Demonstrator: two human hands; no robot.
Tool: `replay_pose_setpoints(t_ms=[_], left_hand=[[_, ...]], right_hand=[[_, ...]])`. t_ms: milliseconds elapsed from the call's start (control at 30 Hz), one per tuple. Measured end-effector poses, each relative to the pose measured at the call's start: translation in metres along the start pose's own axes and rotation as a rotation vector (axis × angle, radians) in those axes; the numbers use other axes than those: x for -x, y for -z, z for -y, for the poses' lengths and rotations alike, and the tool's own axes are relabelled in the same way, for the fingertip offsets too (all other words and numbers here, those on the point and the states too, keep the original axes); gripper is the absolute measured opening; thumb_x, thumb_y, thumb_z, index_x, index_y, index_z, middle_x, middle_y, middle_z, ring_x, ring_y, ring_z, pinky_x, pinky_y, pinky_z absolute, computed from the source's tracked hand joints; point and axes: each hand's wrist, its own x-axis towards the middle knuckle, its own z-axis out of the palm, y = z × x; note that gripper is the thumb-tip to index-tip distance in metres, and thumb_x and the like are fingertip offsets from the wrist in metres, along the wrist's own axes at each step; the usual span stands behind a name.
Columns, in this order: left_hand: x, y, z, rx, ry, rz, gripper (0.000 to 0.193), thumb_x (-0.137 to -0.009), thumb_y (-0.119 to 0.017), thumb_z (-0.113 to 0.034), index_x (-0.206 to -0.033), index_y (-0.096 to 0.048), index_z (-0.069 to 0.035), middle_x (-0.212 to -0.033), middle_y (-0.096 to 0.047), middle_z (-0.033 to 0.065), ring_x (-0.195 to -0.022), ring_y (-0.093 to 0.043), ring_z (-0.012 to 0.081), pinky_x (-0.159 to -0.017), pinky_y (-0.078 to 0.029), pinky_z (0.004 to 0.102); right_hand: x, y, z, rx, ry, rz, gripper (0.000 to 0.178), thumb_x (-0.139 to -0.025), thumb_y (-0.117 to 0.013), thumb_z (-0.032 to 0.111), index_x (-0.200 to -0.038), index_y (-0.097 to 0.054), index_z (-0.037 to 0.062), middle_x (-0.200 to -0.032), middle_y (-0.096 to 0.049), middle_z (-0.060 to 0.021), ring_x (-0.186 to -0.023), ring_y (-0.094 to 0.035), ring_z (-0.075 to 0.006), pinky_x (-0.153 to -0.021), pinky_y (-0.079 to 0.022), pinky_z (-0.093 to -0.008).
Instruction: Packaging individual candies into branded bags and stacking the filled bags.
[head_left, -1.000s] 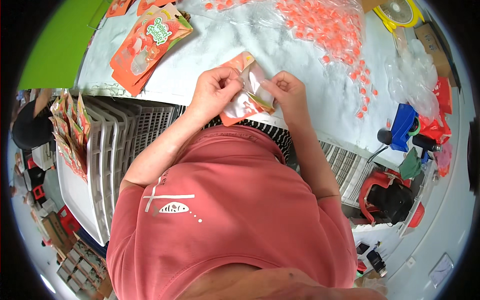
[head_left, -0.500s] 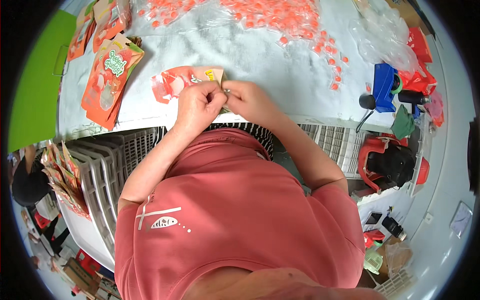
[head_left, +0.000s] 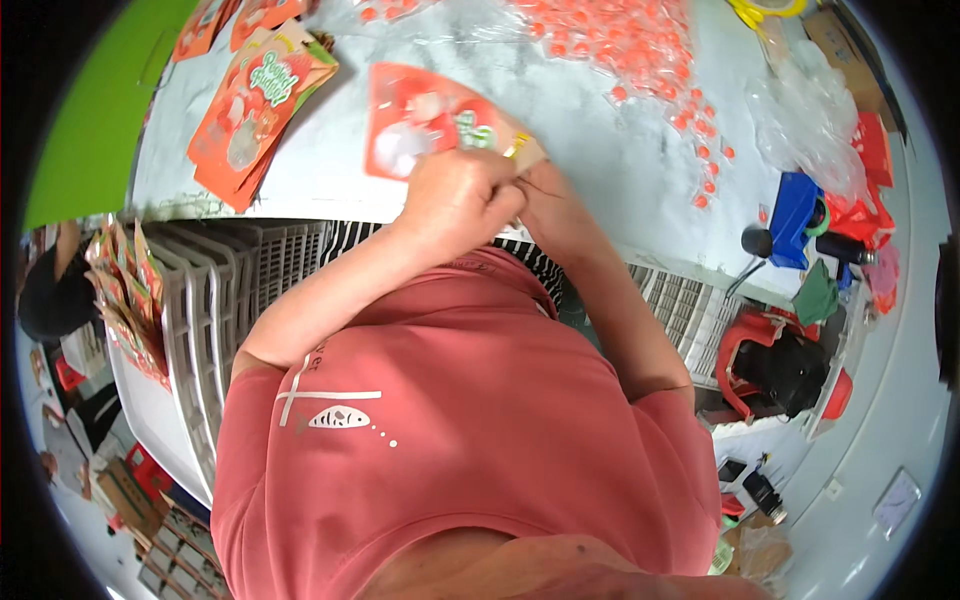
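An orange and tan candy pouch [head_left: 430,108] with a small clear window is tilted over the near part of the table, slightly blurred. My left hand [head_left: 455,195] is curled closed at its tan top end, covering part of the lower edge. Pressed close beside it, my right hand [head_left: 548,205] is closed on the same top end, its fingertips mostly hidden behind the left hand. To the left lies a stack of matching flat pouches [head_left: 245,130]. Small individually wrapped orange candies [head_left: 620,45] are spread in a heap across the far side.
On the right are crumpled clear plastic bags [head_left: 810,110], a blue tape dispenser [head_left: 793,220] and a black bottle [head_left: 840,248]. White plastic crates [head_left: 190,330] stand under the table at left, with filled pouches [head_left: 125,290] beside them. A green panel [head_left: 90,110] borders the left.
The pouch has swung up and turned, its bottom end now farther from me, while both hands stay at its top. The whole view has shifted with my head.
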Motion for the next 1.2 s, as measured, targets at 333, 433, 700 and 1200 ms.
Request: replay_pose_setpoints(t_ms=[333,433,700,1200], left_hand=[[0.011,0.001,-0.018,-0.115,-0.151,0.063,0.015,-0.073,-0.061,-0.016,-0.066,-0.058,-0.002,-0.067,-0.062,0.0134,-0.058,-0.062,0.0333,-0.052,-0.049,0.0457],[0.015,0.003,-0.019,-0.098,-0.252,0.061,0.014,-0.072,-0.061,-0.015,-0.067,-0.059,-0.003,-0.066,-0.06,0.0116,-0.058,-0.062,0.0324,-0.051,-0.05,0.0445],[0.018,0.005,-0.02,-0.119,-0.245,0.105,0.009,-0.072,-0.065,-0.014,-0.076,-0.065,-0.006,-0.071,-0.061,0.0076,-0.063,-0.063,0.0284,-0.05,-0.049,0.0407],[0.011,0.031,0.017,-0.425,-0.554,0.316,0.07,-0.077,-0.068,-0.052,-0.133,-0.056,-0.012,-0.138,-0.053,0.0105,-0.134,-0.044,0.0318,-0.111,-0.031,0.0581]], right_hand=[[-0.023,-0.016,0.001,-0.139,0.307,-0.174,0.039,-0.091,-0.06,0.01,-0.13,-0.052,0.0063,-0.116,-0.059,-0.0023,-0.107,-0.056,-0.012,-0.09,-0.049,-0.0312],[-0.021,0.011,-0.017,0.014,0.306,-0.174,0.044,-0.091,-0.064,0.01,-0.132,-0.051,0.0058,-0.115,-0.06,-0.0021,-0.106,-0.058,-0.0129,-0.091,-0.05,-0.0322],[-0.031,-0.023,0.02,-0.336,0.038,-0.011,0.046,-0.093,-0.063,0.007,-0.136,-0.05,0.0045,-0.117,-0.062,-0.0054,-0.104,-0.06,-0.0142,-0.087,-0.052,-0.0297],[-0.006,0.009,-0.055,0.786,0.573,0.138,0.066,-0.089,-0.068,0.03,-0.146,-0.039,0.0151,-0.147,-0.042,-0.0096,-0.135,-0.043,-0.0267,-0.109,-0.041,-0.0404]])
